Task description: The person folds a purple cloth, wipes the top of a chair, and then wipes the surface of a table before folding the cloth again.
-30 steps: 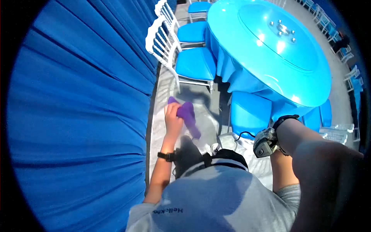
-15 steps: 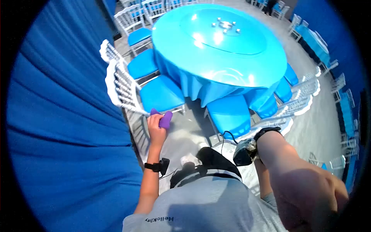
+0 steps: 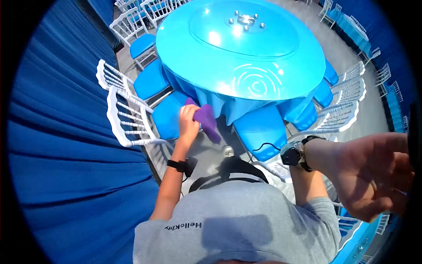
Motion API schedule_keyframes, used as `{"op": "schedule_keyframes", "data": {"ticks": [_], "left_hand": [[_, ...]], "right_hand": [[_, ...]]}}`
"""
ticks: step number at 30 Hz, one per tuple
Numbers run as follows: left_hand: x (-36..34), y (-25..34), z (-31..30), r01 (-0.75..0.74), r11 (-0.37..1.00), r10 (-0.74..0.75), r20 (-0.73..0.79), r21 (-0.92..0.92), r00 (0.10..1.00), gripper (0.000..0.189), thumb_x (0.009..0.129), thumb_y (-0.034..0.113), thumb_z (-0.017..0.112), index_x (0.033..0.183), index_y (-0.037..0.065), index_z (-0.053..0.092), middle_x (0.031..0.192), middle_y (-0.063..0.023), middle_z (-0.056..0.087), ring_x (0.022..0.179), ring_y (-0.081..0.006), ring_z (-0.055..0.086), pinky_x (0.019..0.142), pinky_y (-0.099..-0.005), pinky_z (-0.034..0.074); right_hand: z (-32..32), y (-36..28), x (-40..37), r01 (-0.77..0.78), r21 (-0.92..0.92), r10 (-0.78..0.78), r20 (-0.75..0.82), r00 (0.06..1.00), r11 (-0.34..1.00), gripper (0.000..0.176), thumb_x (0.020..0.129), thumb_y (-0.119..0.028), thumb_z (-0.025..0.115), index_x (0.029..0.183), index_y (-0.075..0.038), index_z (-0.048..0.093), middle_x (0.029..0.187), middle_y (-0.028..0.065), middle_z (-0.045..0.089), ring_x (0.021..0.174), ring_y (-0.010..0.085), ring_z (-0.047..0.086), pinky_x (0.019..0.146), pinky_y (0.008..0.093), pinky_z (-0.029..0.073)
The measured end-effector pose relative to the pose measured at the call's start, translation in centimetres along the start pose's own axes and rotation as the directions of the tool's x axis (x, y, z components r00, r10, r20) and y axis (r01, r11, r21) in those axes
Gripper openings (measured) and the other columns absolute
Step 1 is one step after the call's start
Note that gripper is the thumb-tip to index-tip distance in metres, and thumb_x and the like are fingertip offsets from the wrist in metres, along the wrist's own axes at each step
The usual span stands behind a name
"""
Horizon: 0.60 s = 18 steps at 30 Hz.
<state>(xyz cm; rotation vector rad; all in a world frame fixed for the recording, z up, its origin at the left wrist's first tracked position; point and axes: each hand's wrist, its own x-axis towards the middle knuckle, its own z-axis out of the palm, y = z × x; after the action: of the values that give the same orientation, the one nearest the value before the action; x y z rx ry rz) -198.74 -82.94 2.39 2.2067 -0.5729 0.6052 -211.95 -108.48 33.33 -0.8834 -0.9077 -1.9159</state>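
Note:
A purple cloth (image 3: 205, 118) hangs from my left hand (image 3: 189, 123), whose fingers are closed on it. This hand is over the blue seat of a white chair (image 3: 169, 116), near the skirt of a round table with a shiny light-blue cover (image 3: 198, 72). My right hand (image 3: 373, 174) is raised close to the camera at the right, its fingers loosely bent and apart with nothing visible in them. The fingertips run into the dark edge of the view. A black wrist device (image 3: 292, 154) with a cable sits on the right wrist, and a black strap (image 3: 177, 165) on the left forearm.
White chairs with blue seats ring the table; one seat (image 3: 261, 132) is straight ahead. A turntable disc (image 3: 281, 44) with a metal centrepiece (image 3: 246, 20) tops the table. A blue curtain (image 3: 74, 145) runs along the left. More chairs and tables line the right.
My left hand has moved forward and slightly right, and the cloth now hangs down more loosely. My right hand has swung into view at the right. The camera view has shifted a little.

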Motion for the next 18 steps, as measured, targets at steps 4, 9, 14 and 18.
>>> {"op": "schedule_keyframes", "data": {"ticks": [4, 9, 14, 18], "left_hand": [[4.4, -1.2, 1.5, 0.021, 1.000, -0.021, 0.065, -0.008, 0.998, 0.022, 0.064, 0.000, 0.057, 0.086, 0.003, 0.058, 0.090, -0.0116, 0.057, 0.092, -0.0316, 0.049, 0.082, -0.0378, 0.040], [6.6, -3.8, 3.9, 0.036, 0.998, -0.034, 0.039, -0.056, 0.999, 0.031, 0.058, -0.005, 0.050, 0.087, 0.002, 0.058, 0.091, -0.0131, 0.057, 0.091, -0.0336, 0.049, 0.083, -0.0387, 0.040], [8.7, -8.6, 6.4, -0.010, 0.992, 0.026, 0.120, -0.125, 0.992, 0.036, 0.054, -0.006, 0.048, 0.088, 0.001, 0.056, 0.090, -0.0149, 0.054, 0.094, -0.0362, 0.048, 0.086, -0.0412, 0.039], [14.0, -9.2, 4.8, -0.030, 0.976, 0.068, 0.173, -0.217, 0.983, 0.030, 0.057, -0.007, 0.049, 0.085, -0.001, 0.057, 0.090, -0.0145, 0.054, 0.094, -0.0343, 0.048, 0.084, -0.0394, 0.040]], "right_hand": [[-1.8, 5.4, -1.5, -0.217, 0.266, 0.242, -0.064, 0.968, 0.939, 0.025, 0.063, -0.011, 0.057, 0.088, -0.013, 0.052, 0.091, 0.0095, 0.051, 0.092, 0.0170, 0.052, 0.081, 0.0333, 0.042], [-2.1, 11.5, -3.9, -0.319, 0.190, 0.326, -0.007, 0.945, 0.929, 0.026, 0.065, -0.012, 0.057, 0.091, -0.012, 0.052, 0.093, 0.0098, 0.051, 0.093, 0.0178, 0.052, 0.082, 0.0333, 0.042], [-3.5, 13.9, -2.3, -0.360, 0.072, 0.358, 0.041, 0.933, 0.930, 0.028, 0.067, -0.013, 0.057, 0.094, -0.011, 0.051, 0.095, 0.0100, 0.051, 0.094, 0.0186, 0.052, 0.082, 0.0333, 0.042], [-4.6, 14.4, -0.7, -0.353, 0.005, 0.353, 0.001, 0.936, 0.936, 0.029, 0.069, -0.014, 0.057, 0.096, -0.010, 0.051, 0.097, 0.0102, 0.051, 0.094, 0.0192, 0.052, 0.082, 0.0333, 0.042]]}}
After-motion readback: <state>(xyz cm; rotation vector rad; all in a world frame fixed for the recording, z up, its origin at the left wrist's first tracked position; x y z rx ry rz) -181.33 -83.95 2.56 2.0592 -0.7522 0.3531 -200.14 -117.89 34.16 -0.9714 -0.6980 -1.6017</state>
